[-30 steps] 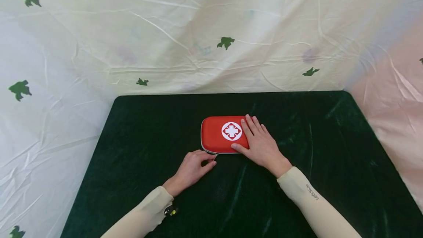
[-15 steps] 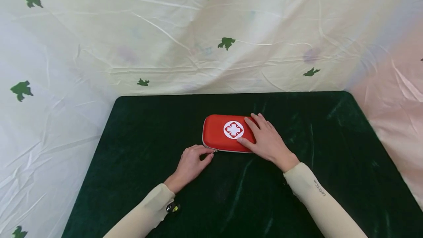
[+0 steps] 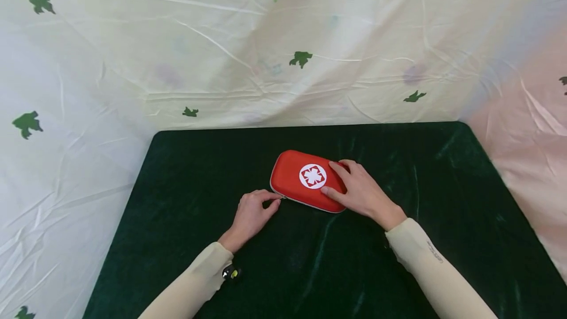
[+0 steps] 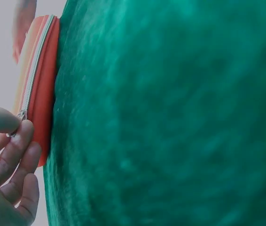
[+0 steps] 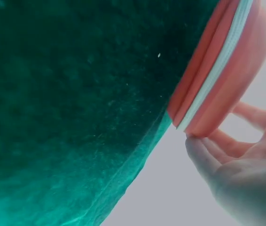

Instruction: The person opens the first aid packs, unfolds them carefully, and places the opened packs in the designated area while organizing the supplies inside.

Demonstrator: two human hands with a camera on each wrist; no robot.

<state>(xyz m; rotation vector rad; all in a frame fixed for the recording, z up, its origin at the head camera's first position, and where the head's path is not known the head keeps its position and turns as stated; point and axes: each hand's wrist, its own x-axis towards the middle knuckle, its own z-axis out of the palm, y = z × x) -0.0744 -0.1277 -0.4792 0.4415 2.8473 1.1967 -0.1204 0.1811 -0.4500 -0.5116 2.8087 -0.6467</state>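
Observation:
A red first-aid case (image 3: 294,174) with a white cross emblem lies flat on the dark green cloth, turned at a slant. My left hand (image 3: 252,213) pinches the zipper pull (image 4: 21,115) at the case's near left corner, between thumb and index finger. In the left wrist view the zipper (image 4: 35,63) looks shut along the side that shows. My right hand (image 3: 365,191) grips the right end of the case, thumb and bent fingers on its top. From the right wrist, the thumb touches the corner of the case (image 5: 236,80); some fingertips are hidden behind it.
The green velvety cloth (image 3: 199,161) covers the table and has a few creases. Pale hanging fabric (image 3: 221,63) with green bird and leaf prints stands behind the table and along both sides.
The case has turned clockwise, its right end coming nearer. My right hand has slid right and its fingers have bent, while the left hand keeps the zipper pull and has shifted slightly up and left.

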